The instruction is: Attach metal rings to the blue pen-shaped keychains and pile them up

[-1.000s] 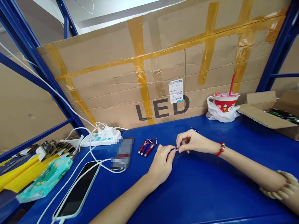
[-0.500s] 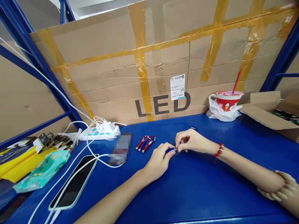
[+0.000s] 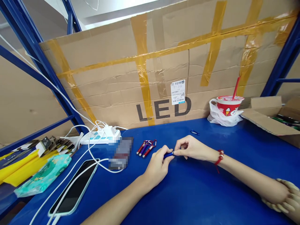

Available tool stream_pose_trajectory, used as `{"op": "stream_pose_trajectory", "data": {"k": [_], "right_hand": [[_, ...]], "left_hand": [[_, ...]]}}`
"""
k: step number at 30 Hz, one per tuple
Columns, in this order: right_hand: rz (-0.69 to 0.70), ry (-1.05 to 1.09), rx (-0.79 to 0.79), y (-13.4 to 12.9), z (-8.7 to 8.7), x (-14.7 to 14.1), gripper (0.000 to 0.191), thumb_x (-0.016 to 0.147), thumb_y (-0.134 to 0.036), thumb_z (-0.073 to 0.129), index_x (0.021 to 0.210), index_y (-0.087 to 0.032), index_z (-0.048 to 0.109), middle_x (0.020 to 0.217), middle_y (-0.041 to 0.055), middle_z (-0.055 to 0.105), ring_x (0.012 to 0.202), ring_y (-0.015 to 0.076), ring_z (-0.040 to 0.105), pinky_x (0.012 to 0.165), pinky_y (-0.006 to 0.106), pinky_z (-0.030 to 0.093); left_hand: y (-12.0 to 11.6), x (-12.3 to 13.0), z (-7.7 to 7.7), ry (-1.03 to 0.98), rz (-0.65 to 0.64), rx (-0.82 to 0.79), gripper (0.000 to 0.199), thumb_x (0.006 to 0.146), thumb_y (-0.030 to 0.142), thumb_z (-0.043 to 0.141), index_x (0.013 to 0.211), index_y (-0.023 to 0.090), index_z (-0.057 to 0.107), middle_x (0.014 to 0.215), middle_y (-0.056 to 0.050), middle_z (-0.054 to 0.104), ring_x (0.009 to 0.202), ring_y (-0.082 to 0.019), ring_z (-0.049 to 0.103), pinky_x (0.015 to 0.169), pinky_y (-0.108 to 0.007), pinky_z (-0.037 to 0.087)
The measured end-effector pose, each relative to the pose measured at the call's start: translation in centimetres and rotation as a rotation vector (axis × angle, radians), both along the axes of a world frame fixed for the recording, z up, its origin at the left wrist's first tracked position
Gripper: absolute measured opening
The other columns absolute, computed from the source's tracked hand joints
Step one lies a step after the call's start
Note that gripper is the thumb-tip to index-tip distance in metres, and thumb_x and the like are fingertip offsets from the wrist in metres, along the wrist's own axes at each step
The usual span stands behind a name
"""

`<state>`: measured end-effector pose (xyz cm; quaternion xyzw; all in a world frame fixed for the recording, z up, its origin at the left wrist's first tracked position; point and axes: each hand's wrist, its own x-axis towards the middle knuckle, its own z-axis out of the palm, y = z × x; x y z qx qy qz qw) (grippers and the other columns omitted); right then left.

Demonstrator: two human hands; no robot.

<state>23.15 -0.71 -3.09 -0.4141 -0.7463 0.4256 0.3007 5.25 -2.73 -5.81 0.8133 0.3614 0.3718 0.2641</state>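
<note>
Pinched between the fingers and thumb of my left hand is a small blue metal tube, held just above the blue table. My right hand has its thumb and fingertips closed at the tube's right end; anything tiny between them is hidden. Left of my hands lie several small red and purple tubes with clips, side by side. A blue carabiner clip rests on the table behind my right hand.
At the left are a phone, a dark pixelated item, white cables, a power strip and a green packet. A red cup in a white bag and an open carton stand back right. Cardboard stands behind.
The view has tilted up slightly. My right fingers now close over the tube's right end, where a silver part showed before. The blue carabiner is more fully visible.
</note>
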Motion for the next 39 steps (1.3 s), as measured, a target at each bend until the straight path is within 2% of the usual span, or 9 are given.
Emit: {"op": "stream_pose_trajectory", "data": {"k": [7,14,18,21,23,26,30,33,39], "right_hand": [[0.013,0.025,0.035,0.6,-0.2,0.4,0.03,0.067,-0.039,0.065,0.069,-0.01,0.061,0.055,0.0003,0.055,0.041,0.0044,0.044,0.04,0.015,0.033],[-0.031,-0.024,0.104,0.6,-0.3,0.2,0.031,0.066,-0.041,0.066,0.07,-0.011,0.063,0.058,0.0016,0.057,0.044,0.0068,0.047,0.042,0.017,0.037],[-0.054,-0.008,0.119,0.4,-0.2,0.0,0.031,0.066,-0.042,0.066,0.07,-0.011,0.062,0.06,0.0018,0.058,0.045,0.0078,0.049,0.042,0.019,0.039],[-0.098,0.063,0.134,0.5,-0.1,-0.1,0.032,0.066,-0.041,0.066,0.076,-0.011,0.063,0.064,0.0023,0.06,0.05,0.0083,0.052,0.048,0.02,0.041],[-0.16,0.184,0.086,0.5,0.1,-0.2,0.035,0.068,-0.043,0.064,0.081,-0.011,0.063,0.069,0.0039,0.062,0.059,0.0098,0.056,0.057,0.021,0.046],[-0.244,0.447,-0.1,0.3,0.6,-0.4,0.04,0.07,-0.046,0.062,0.089,-0.01,0.063,0.083,0.0084,0.064,0.075,0.0135,0.061,0.073,0.026,0.049],[-0.195,0.742,-0.282,-0.4,1.3,-0.6,0.035,0.069,-0.031,0.068,0.099,-0.013,0.064,0.098,0.0096,0.063,0.092,0.0171,0.06,0.091,0.03,0.044],[-0.129,0.795,-0.32,-0.9,1.6,-0.8,0.034,0.066,-0.022,0.07,0.099,-0.015,0.065,0.103,0.0081,0.062,0.097,0.0178,0.058,0.096,0.032,0.041],[-0.075,0.781,-0.323,-1.5,1.8,-1.0,0.034,0.067,-0.02,0.07,0.101,-0.019,0.064,0.105,0.0066,0.061,0.1,0.0176,0.056,0.098,0.034,0.04]], "left_hand": [[-0.2,0.2,0.3,-0.022,-0.022,-0.036,0.021,0.089,0.025,0.037,0.104,0.018,0.05,0.075,-0.001,0.056,0.069,-0.011,0.053,0.064,-0.02,0.038],[-0.2,0.3,0.3,0.091,0.099,-0.076,0.022,0.089,0.029,0.034,0.099,0.019,0.051,0.073,-0.001,0.054,0.067,-0.013,0.051,0.066,-0.024,0.037],[-0.1,0.3,0.2,0.076,0.134,-0.077,0.024,0.089,0.03,0.032,0.1,0.018,0.05,0.074,-0.002,0.053,0.067,-0.013,0.049,0.065,-0.025,0.036],[0.0,0.4,0.2,0.039,0.173,-0.078,0.023,0.09,0.029,0.031,0.099,0.018,0.049,0.07,-0.001,0.051,0.064,-0.013,0.048,0.064,-0.025,0.035],[0.1,0.4,0.2,0.016,0.195,-0.085,0.023,0.09,0.029,0.03,0.097,0.018,0.049,0.067,0.0,0.049,0.063,-0.012,0.047,0.063,-0.024,0.035],[0.1,0.4,0.1,-0.01,0.198,-0.099,0.024,0.09,0.032,0.03,0.097,0.018,0.047,0.066,0.001,0.048,0.063,-0.012,0.047,0.062,-0.024,0.034],[0.1,0.5,0.0,-0.039,0.18,-0.114,0.026,0.091,0.035,0.028,0.097,0.017,0.046,0.064,0.001,0.046,0.062,-0.012,0.045,0.062,-0.024,0.034],[0.0,0.6,0.0,-0.051,0.172,-0.123,0.027,0.091,0.035,0.027,0.097,0.017,0.046,0.063,0.001,0.045,0.061,-0.012,0.045,0.061,-0.024,0.034],[0.1,0.6,-0.2,-0.066,0.162,-0.118,0.028,0.091,0.036,0.027,0.096,0.016,0.045,0.063,0.001,0.046,0.06,-0.012,0.045,0.058,-0.024,0.034]]}}
